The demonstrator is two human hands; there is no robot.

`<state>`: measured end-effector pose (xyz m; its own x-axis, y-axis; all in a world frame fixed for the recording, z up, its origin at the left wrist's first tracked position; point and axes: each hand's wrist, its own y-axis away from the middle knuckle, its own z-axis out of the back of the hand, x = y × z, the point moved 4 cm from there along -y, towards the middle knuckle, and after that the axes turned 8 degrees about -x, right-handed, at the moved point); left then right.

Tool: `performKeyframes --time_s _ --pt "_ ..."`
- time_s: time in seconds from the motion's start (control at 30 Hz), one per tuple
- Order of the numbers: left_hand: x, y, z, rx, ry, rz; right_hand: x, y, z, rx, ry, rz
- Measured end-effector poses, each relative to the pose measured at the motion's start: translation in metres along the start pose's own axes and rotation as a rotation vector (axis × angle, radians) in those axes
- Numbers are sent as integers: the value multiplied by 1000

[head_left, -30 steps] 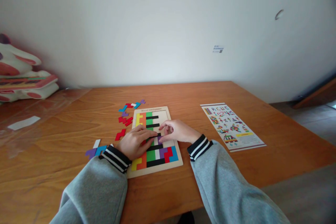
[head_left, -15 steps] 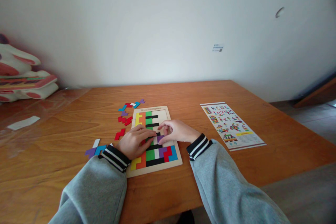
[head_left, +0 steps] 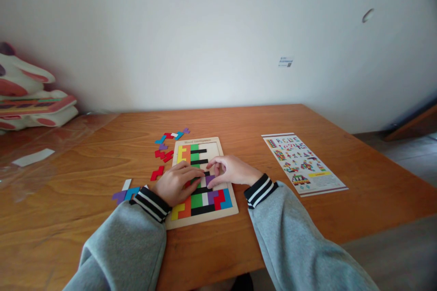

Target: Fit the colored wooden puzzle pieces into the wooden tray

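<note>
Brushing the purple piece [head_left: 210, 182], on the board [head_left: 175, 224] at nine o'clock from your right hand [head_left: 235, 171] (thumb and fingers parted), could skew it; left hand [head_left: 178, 183]: grip not discernible.

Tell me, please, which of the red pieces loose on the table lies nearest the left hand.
The red piece lying by itself just beyond the left hand; the other loose red pieces lie farther toward the wall.
</note>
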<state>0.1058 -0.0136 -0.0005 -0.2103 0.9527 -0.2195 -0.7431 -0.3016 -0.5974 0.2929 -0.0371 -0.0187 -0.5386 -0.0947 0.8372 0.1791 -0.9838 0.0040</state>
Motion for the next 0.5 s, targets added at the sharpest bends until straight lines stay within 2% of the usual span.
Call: performKeyframes --time_s 0.5 --pt "-2 -1 1 -5 10 -6 0 1 -1 -10 22 -1"
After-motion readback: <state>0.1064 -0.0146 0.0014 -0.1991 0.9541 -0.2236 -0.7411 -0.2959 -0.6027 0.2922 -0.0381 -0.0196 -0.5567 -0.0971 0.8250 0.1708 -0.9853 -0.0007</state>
